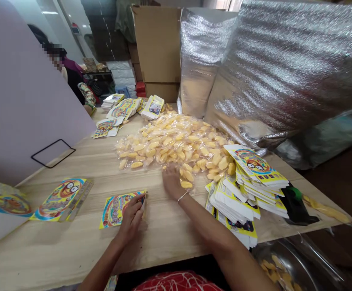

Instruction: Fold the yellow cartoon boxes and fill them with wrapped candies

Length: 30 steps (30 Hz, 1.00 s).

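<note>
My left hand (131, 216) lies over the right end of a colourful printed card (115, 208), its fingers bent onto the edge. The card is flat on the table, yellow with rainbow rings. At the near edge of a heap of yellow pieces in clear wrappers (176, 139) is my right hand (171, 180), a bracelet on its wrist. Motion smears its fingers, so I cannot tell whether they hold a piece. Right beside it lie a few wrapped yellow pieces (187, 176).
Stacked printed cards (239, 198) lie on the right, near a black tape dispenser (299, 206). More cards (62, 200) are at left, and further stacks (124, 108) at the back. Silver foil sheets (273, 72) and a cardboard box (157, 44) stand behind. Another person (75, 83) sits beyond the partition.
</note>
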Each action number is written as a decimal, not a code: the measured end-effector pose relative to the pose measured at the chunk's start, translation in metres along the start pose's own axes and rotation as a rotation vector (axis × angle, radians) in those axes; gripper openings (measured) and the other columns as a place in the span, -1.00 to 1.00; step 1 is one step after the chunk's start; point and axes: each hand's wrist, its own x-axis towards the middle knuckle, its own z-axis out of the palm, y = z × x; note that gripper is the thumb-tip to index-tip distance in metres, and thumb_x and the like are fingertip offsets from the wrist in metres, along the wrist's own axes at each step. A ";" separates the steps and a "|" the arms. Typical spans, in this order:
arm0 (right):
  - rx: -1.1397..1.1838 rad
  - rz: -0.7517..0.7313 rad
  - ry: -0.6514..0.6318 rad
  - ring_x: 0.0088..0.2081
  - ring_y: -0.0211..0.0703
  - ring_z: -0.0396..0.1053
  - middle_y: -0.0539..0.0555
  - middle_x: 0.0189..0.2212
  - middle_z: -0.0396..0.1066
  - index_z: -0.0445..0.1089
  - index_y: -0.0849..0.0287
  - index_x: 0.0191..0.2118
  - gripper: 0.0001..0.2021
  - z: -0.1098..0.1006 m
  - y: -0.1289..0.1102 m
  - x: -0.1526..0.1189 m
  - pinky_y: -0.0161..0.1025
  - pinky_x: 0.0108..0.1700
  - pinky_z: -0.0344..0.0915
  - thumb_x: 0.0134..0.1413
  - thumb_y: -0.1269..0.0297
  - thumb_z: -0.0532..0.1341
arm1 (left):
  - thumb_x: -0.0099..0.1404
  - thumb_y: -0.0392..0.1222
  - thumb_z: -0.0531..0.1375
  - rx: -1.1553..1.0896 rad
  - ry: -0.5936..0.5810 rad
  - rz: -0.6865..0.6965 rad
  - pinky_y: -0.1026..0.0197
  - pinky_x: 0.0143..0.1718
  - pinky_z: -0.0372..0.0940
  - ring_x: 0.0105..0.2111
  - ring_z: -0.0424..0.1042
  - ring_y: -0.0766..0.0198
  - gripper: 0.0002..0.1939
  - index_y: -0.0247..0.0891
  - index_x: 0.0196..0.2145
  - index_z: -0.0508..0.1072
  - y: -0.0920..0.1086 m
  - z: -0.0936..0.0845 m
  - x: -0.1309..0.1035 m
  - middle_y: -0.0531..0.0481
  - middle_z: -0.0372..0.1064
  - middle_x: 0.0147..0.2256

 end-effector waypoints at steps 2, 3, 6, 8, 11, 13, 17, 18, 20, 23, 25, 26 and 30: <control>-0.005 -0.101 -0.082 0.00 0.05 0.27 0.29 -0.18 0.46 0.45 0.29 -0.25 -0.77 0.004 -0.008 -0.013 0.11 0.15 0.03 0.12 0.59 0.06 | 0.26 -0.18 -0.05 -0.007 0.001 -0.017 -0.01 -0.02 0.31 -0.01 0.36 0.04 -0.69 -0.22 -0.40 0.49 0.001 -0.001 0.000 -0.18 0.38 0.02; -0.003 -0.157 -0.128 -0.07 -0.01 0.31 0.22 -0.25 0.48 0.45 0.25 -0.31 -0.81 0.006 -0.014 -0.026 0.01 0.10 0.12 0.11 0.56 0.10 | 0.25 -0.18 -0.05 -0.010 0.005 -0.027 -0.02 -0.01 0.30 0.00 0.35 0.04 -0.69 -0.22 -0.41 0.48 0.001 -0.001 0.000 -0.18 0.37 0.03; 0.091 -0.279 -0.184 -0.17 -0.14 0.35 0.08 -0.29 0.49 0.45 0.18 -0.32 -0.84 0.016 -0.028 -0.071 -0.20 -0.03 0.23 0.14 0.50 0.14 | 0.26 -0.18 -0.05 -0.031 0.009 -0.050 -0.01 0.03 0.27 0.02 0.34 0.04 -0.69 -0.23 -0.48 0.45 0.002 -0.002 0.000 -0.18 0.36 0.03; 0.253 -0.277 -0.155 -0.16 -0.18 0.35 0.04 -0.26 0.49 0.43 0.16 -0.30 -0.81 0.026 -0.036 -0.088 -0.23 -0.03 0.24 0.13 0.54 0.11 | 0.26 -0.18 -0.04 -0.054 -0.002 -0.060 0.02 0.02 0.28 0.02 0.34 0.05 -0.69 -0.23 -0.52 0.42 0.002 -0.002 0.000 -0.18 0.37 0.02; 0.490 -0.100 -0.083 -0.18 -0.18 0.36 0.03 -0.27 0.46 0.37 0.16 -0.27 -0.80 0.045 -0.047 -0.082 -0.23 -0.06 0.28 0.07 0.57 0.09 | 0.25 -0.19 -0.04 -0.087 -0.024 -0.065 0.03 0.02 0.29 0.01 0.35 0.06 -0.69 -0.23 -0.51 0.43 0.003 -0.003 -0.001 -0.17 0.39 0.00; 0.540 0.031 -0.048 -0.28 -0.19 0.36 0.04 -0.30 0.42 0.30 0.17 -0.17 -0.80 0.055 -0.053 -0.069 -0.23 -0.18 0.33 0.08 0.51 0.09 | 0.25 -0.17 -0.03 -0.096 -0.027 -0.065 0.01 0.04 0.27 0.02 0.35 0.05 -0.70 -0.23 -0.50 0.44 0.004 -0.003 -0.001 -0.17 0.37 0.02; 0.507 0.001 -0.033 -0.17 -0.10 0.35 0.14 -0.15 0.37 0.23 0.20 -0.01 -0.64 0.054 -0.057 -0.070 -0.13 -0.12 0.35 0.03 0.37 0.19 | 0.26 -0.15 -0.03 -0.098 -0.015 -0.066 -0.01 0.03 0.27 0.02 0.34 0.02 -0.68 -0.24 -0.49 0.45 0.006 -0.004 -0.001 -0.19 0.37 0.02; 0.472 -0.036 -0.025 -0.06 -0.04 0.31 0.18 -0.07 0.34 0.21 0.20 0.04 -0.58 0.051 -0.056 -0.077 -0.06 -0.02 0.31 0.01 0.36 0.21 | 0.26 -0.15 -0.04 -0.098 -0.016 -0.067 -0.01 0.03 0.28 0.02 0.34 0.02 -0.68 -0.24 -0.49 0.45 0.006 -0.004 -0.001 -0.19 0.37 0.00; 0.414 -0.118 -0.043 0.06 0.03 0.24 0.24 0.04 0.29 0.09 0.19 0.19 -0.42 0.042 -0.055 -0.092 0.03 0.11 0.22 0.03 0.35 0.21 | 0.26 -0.16 -0.04 -0.100 -0.026 -0.068 0.00 0.03 0.27 0.02 0.34 0.03 -0.68 -0.24 -0.47 0.46 0.006 -0.004 -0.001 -0.18 0.38 0.00; 0.422 -0.218 -0.132 0.08 -0.03 0.28 0.24 0.09 0.30 -0.11 0.24 0.31 -0.32 0.025 -0.046 -0.098 -0.05 0.11 0.25 0.10 0.37 0.14 | 0.24 -0.18 -0.02 -0.105 -0.047 -0.067 0.00 0.05 0.26 0.02 0.33 0.04 -0.72 -0.22 -0.47 0.45 0.005 -0.004 -0.001 -0.15 0.37 0.01; 0.343 -0.176 -0.059 0.10 -0.05 0.27 0.21 0.09 0.32 0.06 0.21 0.26 -0.46 0.009 -0.027 -0.093 -0.04 0.15 0.22 0.14 0.42 0.08 | 0.22 -0.20 -0.02 -0.105 -0.051 -0.073 0.00 0.02 0.27 0.01 0.33 0.04 -0.73 -0.22 -0.53 0.40 0.004 -0.003 -0.001 -0.15 0.37 0.01; 0.254 -0.098 0.026 0.12 -0.02 0.24 0.22 0.08 0.33 0.18 0.20 0.19 -0.54 0.000 -0.013 -0.090 0.02 0.18 0.17 0.15 0.44 0.06 | 0.21 -0.20 -0.02 -0.103 -0.049 -0.076 0.00 0.00 0.28 0.00 0.33 0.04 -0.73 -0.21 -0.56 0.37 0.003 -0.003 -0.001 -0.15 0.37 0.01; -0.064 0.116 0.150 0.10 0.12 0.21 0.29 0.01 0.35 0.35 0.23 0.03 -0.65 -0.023 0.031 -0.099 0.15 0.12 0.16 0.15 0.52 0.04 | 0.20 -0.21 -0.04 -0.103 -0.034 -0.087 0.01 -0.04 0.30 -0.01 0.34 0.04 -0.73 -0.20 -0.61 0.27 0.003 -0.001 -0.001 -0.15 0.37 0.00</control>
